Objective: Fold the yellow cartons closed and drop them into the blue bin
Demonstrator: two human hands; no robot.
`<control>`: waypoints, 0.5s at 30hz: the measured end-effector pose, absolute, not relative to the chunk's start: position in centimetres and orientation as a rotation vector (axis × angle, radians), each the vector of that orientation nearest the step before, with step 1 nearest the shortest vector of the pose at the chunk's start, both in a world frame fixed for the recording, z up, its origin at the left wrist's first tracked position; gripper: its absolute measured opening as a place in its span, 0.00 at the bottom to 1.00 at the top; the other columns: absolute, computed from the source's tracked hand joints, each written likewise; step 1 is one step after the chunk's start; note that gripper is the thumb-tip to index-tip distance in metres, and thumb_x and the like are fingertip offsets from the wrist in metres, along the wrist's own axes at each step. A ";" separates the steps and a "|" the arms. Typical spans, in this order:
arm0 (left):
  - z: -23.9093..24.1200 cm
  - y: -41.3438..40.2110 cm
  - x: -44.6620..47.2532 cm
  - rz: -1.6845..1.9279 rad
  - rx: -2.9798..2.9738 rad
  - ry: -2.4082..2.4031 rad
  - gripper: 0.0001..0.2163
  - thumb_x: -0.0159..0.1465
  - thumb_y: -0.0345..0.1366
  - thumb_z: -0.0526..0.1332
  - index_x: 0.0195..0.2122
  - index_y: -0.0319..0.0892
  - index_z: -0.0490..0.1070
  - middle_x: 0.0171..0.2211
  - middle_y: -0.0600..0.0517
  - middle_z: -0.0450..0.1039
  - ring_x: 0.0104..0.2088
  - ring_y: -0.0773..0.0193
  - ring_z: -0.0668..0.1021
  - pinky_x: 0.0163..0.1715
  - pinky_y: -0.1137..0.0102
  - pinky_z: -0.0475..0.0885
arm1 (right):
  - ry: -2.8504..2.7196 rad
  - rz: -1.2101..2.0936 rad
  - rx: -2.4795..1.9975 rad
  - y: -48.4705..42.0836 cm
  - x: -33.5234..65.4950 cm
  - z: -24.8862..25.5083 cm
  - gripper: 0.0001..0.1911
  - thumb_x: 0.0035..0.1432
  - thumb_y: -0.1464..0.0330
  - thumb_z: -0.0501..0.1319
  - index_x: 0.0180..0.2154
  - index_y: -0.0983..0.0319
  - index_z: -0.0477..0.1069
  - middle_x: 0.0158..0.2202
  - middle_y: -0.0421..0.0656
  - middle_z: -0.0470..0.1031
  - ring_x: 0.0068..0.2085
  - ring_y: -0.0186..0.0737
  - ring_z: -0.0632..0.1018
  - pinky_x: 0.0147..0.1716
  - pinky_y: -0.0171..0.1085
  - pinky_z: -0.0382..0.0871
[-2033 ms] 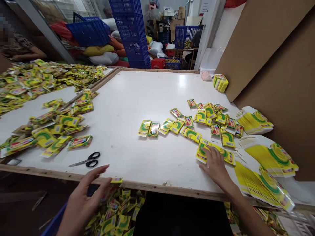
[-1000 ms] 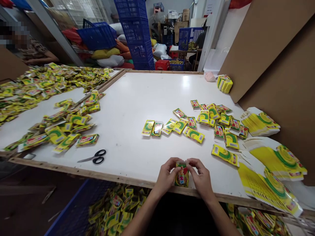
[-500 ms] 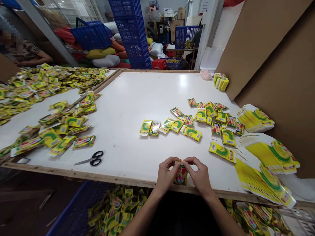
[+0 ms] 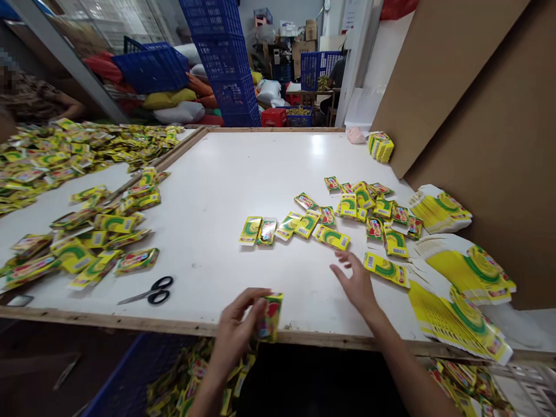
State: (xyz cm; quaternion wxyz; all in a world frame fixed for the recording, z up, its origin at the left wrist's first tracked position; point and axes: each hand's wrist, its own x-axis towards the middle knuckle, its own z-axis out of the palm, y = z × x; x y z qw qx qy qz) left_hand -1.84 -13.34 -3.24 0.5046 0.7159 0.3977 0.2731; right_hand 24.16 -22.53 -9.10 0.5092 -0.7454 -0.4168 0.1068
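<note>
My left hand (image 4: 237,333) is closed around a small yellow and green packet (image 4: 269,315) with a red print, held at the near wooden edge of the white table (image 4: 243,174). My right hand (image 4: 357,284) is open, fingers spread, hovering above the table. It is nearest to a flat yellow packet (image 4: 386,269) just to its right. Several more yellow packets (image 4: 360,208) lie scattered beyond it, and a short row of them (image 4: 260,230) sits mid-table.
Stacks of flat yellow cartons (image 4: 469,289) lie at the right by brown cardboard sheets (image 4: 478,116). Black scissors (image 4: 150,291) and a heap of packets (image 4: 87,231) are at the left. A blue crate (image 4: 191,376) of packets stands below the edge. A person (image 4: 35,98) sits far left.
Both hands held the packet together at the table edge. Now the left hand has carried it down to the left, and the right hand has let go and reached out to the right.
</note>
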 end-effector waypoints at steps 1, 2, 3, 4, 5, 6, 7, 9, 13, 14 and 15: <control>-2.3 -12.6 -3.5 0.665 1.812 1.008 0.12 0.61 0.43 0.60 0.42 0.44 0.76 0.44 0.47 0.77 0.46 0.54 0.77 0.48 0.63 0.71 | -1.037 0.199 -1.862 -21.4 25.6 -9.2 0.16 0.57 0.63 0.61 0.47 0.60 0.69 0.47 0.49 0.74 0.49 0.49 0.72 0.47 0.46 0.66; -1.5 -11.9 -4.9 0.680 1.893 1.056 0.13 0.60 0.44 0.61 0.44 0.45 0.76 0.47 0.47 0.75 0.49 0.53 0.75 0.51 0.61 0.68 | -1.058 0.163 -1.936 -20.3 26.9 -9.3 0.19 0.55 0.64 0.62 0.49 0.61 0.68 0.51 0.50 0.72 0.53 0.51 0.70 0.50 0.48 0.63; -0.8 -11.4 -6.1 0.695 1.960 1.101 0.15 0.59 0.44 0.62 0.45 0.46 0.75 0.50 0.48 0.74 0.52 0.52 0.73 0.54 0.59 0.66 | -1.068 0.152 -2.008 -19.3 28.0 -9.3 0.23 0.52 0.65 0.64 0.50 0.61 0.67 0.54 0.52 0.70 0.55 0.53 0.68 0.52 0.50 0.61; -0.4 -11.0 -6.8 0.707 1.999 1.142 0.16 0.58 0.44 0.62 0.46 0.47 0.74 0.51 0.48 0.73 0.52 0.51 0.72 0.55 0.57 0.65 | -1.082 0.165 -2.066 -18.3 28.8 -9.4 0.26 0.50 0.66 0.66 0.51 0.62 0.66 0.55 0.53 0.69 0.57 0.55 0.67 0.53 0.52 0.60; -0.3 -10.8 -7.1 0.711 2.010 1.168 0.16 0.58 0.44 0.63 0.47 0.47 0.74 0.51 0.48 0.72 0.52 0.51 0.73 0.55 0.56 0.65 | -1.091 0.187 -2.108 -17.6 29.1 -9.4 0.27 0.48 0.68 0.67 0.51 0.62 0.66 0.54 0.54 0.70 0.56 0.56 0.67 0.53 0.53 0.58; -0.5 -10.8 -6.9 0.705 1.994 1.174 0.16 0.58 0.44 0.62 0.47 0.47 0.74 0.50 0.47 0.73 0.51 0.51 0.74 0.54 0.56 0.66 | -1.105 0.207 -2.135 -17.2 29.1 -9.3 0.27 0.47 0.69 0.68 0.50 0.62 0.67 0.52 0.53 0.71 0.55 0.57 0.68 0.52 0.54 0.58; -1.0 -11.0 -6.3 0.693 1.955 1.164 0.16 0.59 0.44 0.62 0.46 0.46 0.73 0.49 0.47 0.74 0.49 0.51 0.74 0.53 0.56 0.67 | -1.119 0.226 -2.138 -17.0 28.7 -9.2 0.26 0.46 0.69 0.68 0.49 0.62 0.68 0.50 0.53 0.73 0.53 0.56 0.70 0.52 0.53 0.59; -2.7 -11.6 -3.9 0.692 1.820 1.092 0.16 0.59 0.44 0.62 0.47 0.45 0.72 0.48 0.45 0.74 0.48 0.52 0.76 0.51 0.56 0.69 | -1.124 0.313 -2.056 -17.6 26.7 -8.9 0.22 0.49 0.66 0.67 0.47 0.62 0.69 0.45 0.51 0.76 0.47 0.52 0.74 0.48 0.50 0.63; -6.7 -13.5 2.3 0.781 1.441 0.890 0.22 0.57 0.40 0.65 0.52 0.44 0.64 0.51 0.43 0.71 0.52 0.54 0.74 0.50 0.60 0.70 | -0.980 0.856 -1.499 -21.1 20.7 -8.8 0.20 0.60 0.56 0.57 0.50 0.59 0.65 0.42 0.46 0.77 0.39 0.43 0.78 0.37 0.40 0.72; -7.3 -14.0 3.5 0.791 1.354 0.836 0.23 0.57 0.40 0.65 0.52 0.44 0.62 0.50 0.43 0.72 0.52 0.54 0.75 0.49 0.61 0.70 | -0.946 0.944 -1.402 -22.0 19.3 -8.9 0.19 0.61 0.55 0.54 0.48 0.60 0.66 0.40 0.46 0.78 0.39 0.43 0.79 0.36 0.40 0.72; -7.7 -14.4 4.5 0.791 1.282 0.785 0.22 0.58 0.39 0.65 0.52 0.45 0.61 0.49 0.44 0.73 0.50 0.56 0.76 0.48 0.63 0.71 | -0.925 0.990 -1.354 -22.7 18.2 -9.0 0.19 0.62 0.54 0.53 0.46 0.60 0.68 0.39 0.46 0.78 0.39 0.43 0.79 0.36 0.40 0.73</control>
